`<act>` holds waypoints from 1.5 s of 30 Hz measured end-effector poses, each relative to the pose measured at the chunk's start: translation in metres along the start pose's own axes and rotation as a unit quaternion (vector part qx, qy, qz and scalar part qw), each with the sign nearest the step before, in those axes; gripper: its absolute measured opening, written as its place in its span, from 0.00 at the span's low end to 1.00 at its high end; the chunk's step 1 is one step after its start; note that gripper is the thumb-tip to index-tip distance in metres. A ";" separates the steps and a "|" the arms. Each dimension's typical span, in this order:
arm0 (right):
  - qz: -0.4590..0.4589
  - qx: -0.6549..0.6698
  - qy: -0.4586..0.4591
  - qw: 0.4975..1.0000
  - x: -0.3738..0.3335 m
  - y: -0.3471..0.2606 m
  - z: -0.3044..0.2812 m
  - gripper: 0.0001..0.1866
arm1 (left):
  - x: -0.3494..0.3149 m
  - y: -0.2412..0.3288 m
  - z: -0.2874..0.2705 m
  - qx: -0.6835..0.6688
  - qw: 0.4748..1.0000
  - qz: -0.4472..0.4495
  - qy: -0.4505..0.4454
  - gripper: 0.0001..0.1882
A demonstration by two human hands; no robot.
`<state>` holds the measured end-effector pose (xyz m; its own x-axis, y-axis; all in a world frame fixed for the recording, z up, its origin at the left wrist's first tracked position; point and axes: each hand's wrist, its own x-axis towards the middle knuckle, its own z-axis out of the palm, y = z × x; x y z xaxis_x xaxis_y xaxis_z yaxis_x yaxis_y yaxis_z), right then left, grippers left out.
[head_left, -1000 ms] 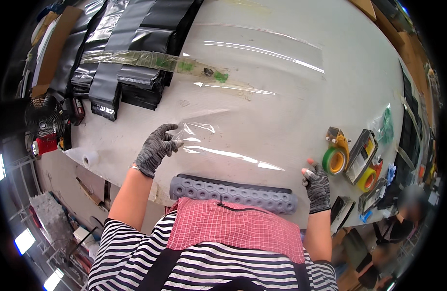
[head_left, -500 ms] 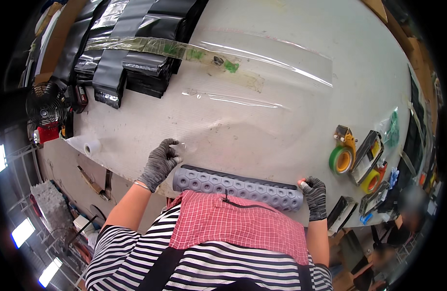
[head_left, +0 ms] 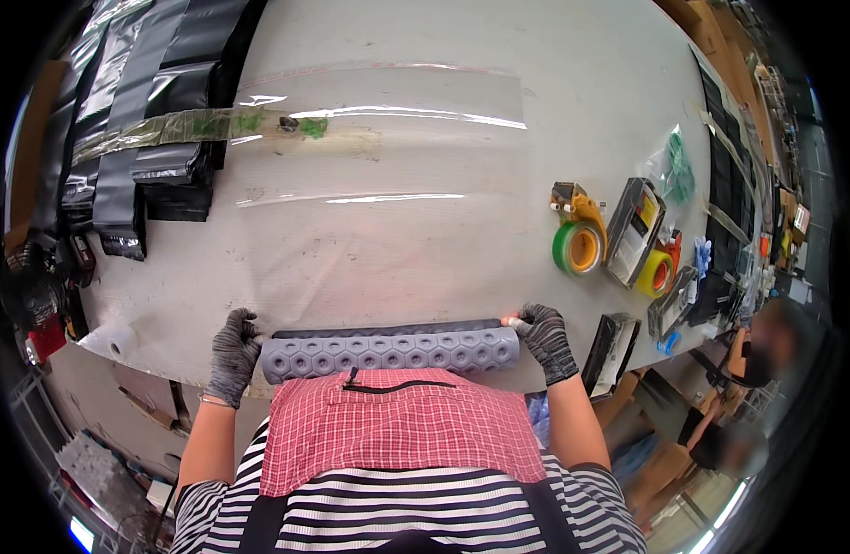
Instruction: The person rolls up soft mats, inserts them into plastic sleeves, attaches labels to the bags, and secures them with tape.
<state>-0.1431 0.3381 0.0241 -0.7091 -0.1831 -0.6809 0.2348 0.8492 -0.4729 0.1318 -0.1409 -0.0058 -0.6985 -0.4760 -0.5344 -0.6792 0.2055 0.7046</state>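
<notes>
A grey roll [head_left: 388,354] with a raised hexagon pattern lies crosswise at the table's near edge, against my apron. Beyond it a clear plastic film [head_left: 425,152] is spread flat, with creases and shiny streaks. My left hand [head_left: 233,355], in a grey fingerless-tipped glove, is closed beside the roll's left end, pinching the film's near left corner. Just off the roll's right end my right hand [head_left: 543,342], gloved alike, pinches at the film's near right corner. The film is faint there, and its edge between the fingers is hard to make out.
Stacked black plastic bags [head_left: 167,138] lie at the far left, with a small white roll [head_left: 116,342] nearer. To the right stand a tape dispenser with green tape [head_left: 580,247], a yellow tape roll [head_left: 654,274] and an open black box [head_left: 614,354]. Other people appear at the lower right.
My view has turned to the right. My left hand has come down beside the roll's left end, drawing the film's corner with it; my right hand stays by the right end.
</notes>
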 end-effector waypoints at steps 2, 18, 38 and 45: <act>-0.021 0.083 -0.009 0.996 -0.001 0.011 0.002 0.11 | 0.000 -0.001 -0.001 0.010 1.000 -0.001 -0.007 0.24; -0.092 -0.016 0.003 0.996 0.000 0.028 0.011 0.10 | -0.004 0.013 -0.008 0.077 0.996 0.025 -0.027 0.23; -0.108 -0.084 -0.023 0.990 0.008 0.023 0.001 0.13 | -0.042 0.131 0.008 0.251 0.906 0.288 -0.184 0.19; -0.071 0.007 -0.040 0.997 0.009 0.055 0.008 0.14 | -0.036 0.121 0.018 0.292 0.897 0.285 -0.170 0.23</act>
<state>-0.1313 0.3789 -0.0122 -0.6800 -0.3399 -0.6497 0.1456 0.8058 -0.5740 0.0709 -0.0834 0.0899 -0.9304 0.1167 -0.3473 -0.1232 0.7930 0.5966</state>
